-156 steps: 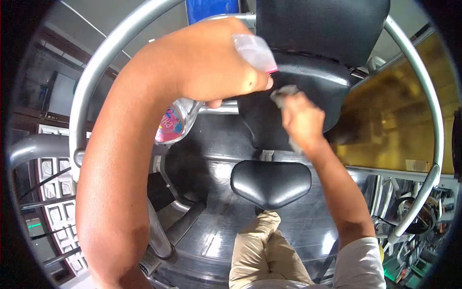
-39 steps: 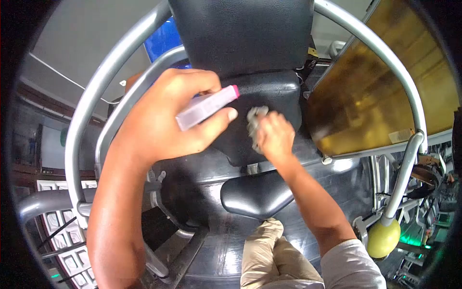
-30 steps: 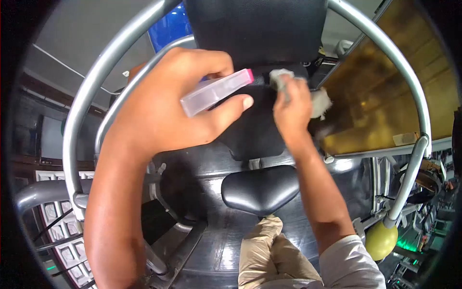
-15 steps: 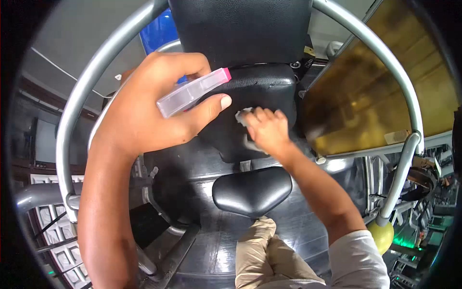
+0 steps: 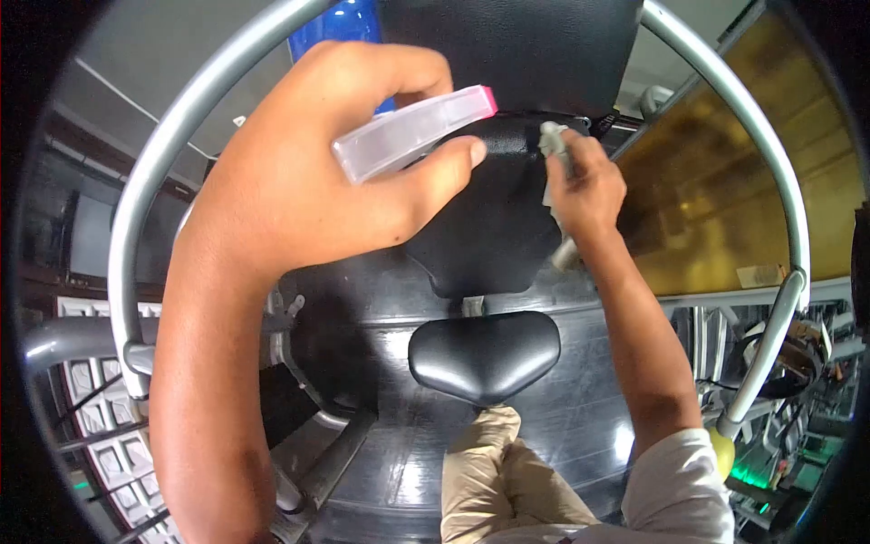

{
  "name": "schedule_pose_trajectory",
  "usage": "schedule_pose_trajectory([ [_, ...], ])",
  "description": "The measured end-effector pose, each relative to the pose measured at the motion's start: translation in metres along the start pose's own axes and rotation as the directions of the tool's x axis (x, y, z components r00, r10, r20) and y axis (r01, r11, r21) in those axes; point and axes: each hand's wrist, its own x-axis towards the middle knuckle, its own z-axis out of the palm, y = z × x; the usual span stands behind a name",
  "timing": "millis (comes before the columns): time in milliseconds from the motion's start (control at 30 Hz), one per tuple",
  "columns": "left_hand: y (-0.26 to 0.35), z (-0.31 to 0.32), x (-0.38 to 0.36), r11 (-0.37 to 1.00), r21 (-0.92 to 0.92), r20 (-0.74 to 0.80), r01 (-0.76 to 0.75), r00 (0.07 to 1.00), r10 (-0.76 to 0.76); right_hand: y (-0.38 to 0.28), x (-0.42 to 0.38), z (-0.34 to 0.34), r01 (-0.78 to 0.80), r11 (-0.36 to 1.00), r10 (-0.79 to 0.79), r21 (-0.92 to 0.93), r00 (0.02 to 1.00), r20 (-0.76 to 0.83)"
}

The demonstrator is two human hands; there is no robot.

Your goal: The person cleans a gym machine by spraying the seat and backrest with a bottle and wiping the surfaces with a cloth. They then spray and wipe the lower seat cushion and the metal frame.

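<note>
My left hand [image 5: 308, 195] is closed around a translucent, flat-sided plastic container [image 5: 412, 134] with a bright pink end, held up in front of the black padded seat [image 5: 489, 222]. Most of the container's far side is hidden by the fingers. My right hand [image 5: 591, 190] grips a crumpled greyish-white cloth [image 5: 552, 142] at the upper right edge of that seat. Part of the cloth sticks out past the fingertips and some hangs below the palm. Behind the seat rises a black padded backrest [image 5: 517, 59].
Curved silver tubes [image 5: 136, 208] frame the machine on both sides. A smaller black pad [image 5: 485, 355] sits low, just ahead of my legs. To the right stands a yellowish glossy panel [image 5: 716, 172]. Something blue [image 5: 340, 23] shows behind my left hand.
My right hand has moved with the cloth up and right, from the seat's middle to its upper right edge. My left hand and the container appear higher and farther right.
</note>
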Motion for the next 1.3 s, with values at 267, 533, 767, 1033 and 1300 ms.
schedule_pose_trajectory([
  [267, -0.011, 0.005, -0.005, 0.997, 0.045, -0.051, -0.070, 0.996, 0.073, -0.002, -0.015, 0.001, 0.471, 0.870, -0.394, -0.146, 0.842, 0.369],
  [533, 0.001, 0.008, 0.002, 1.000, 0.020, 0.080, -0.018, 0.997, 0.016, -0.001, -0.047, 0.016, 0.414, 0.905, -0.368, -0.098, 0.877, 0.308],
  [767, 0.004, 0.009, 0.000, 0.998, 0.030, 0.018, -0.048, 0.999, 0.048, -0.009, -0.069, 0.020, 0.180, 0.974, -0.136, -0.141, 0.952, 0.276],
  [1033, 0.015, 0.007, -0.003, 0.987, 0.031, 0.114, 0.158, 0.980, -0.160, -0.002, -0.052, 0.006, -0.009, 0.995, 0.024, -0.099, 0.989, 0.149],
  [1300, 0.007, 0.009, -0.005, 0.993, 0.014, 0.143, 0.115, 0.983, -0.116, 0.008, -0.038, 0.001, 0.148, 0.971, -0.130, -0.187, 0.986, 0.105],
])
